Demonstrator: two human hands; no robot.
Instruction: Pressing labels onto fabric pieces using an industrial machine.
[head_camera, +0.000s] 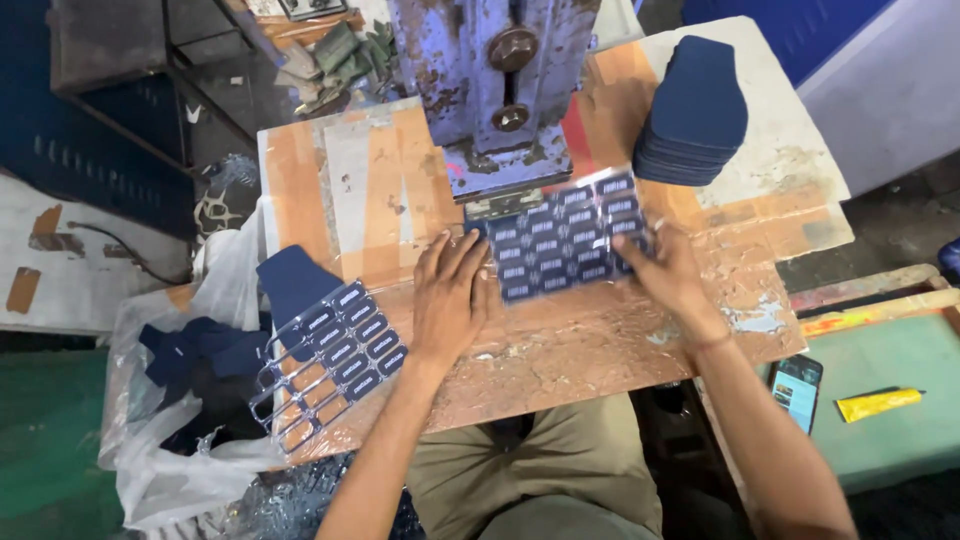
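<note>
My left hand (450, 300) lies flat, fingers spread, at the label sheet (565, 237) on the worktop (560, 350). My right hand (668, 272) apparently grips its edge under the press (500, 90).

Left hand (449, 300) flat, palm down; right hand (668, 272) pinching.
</note>
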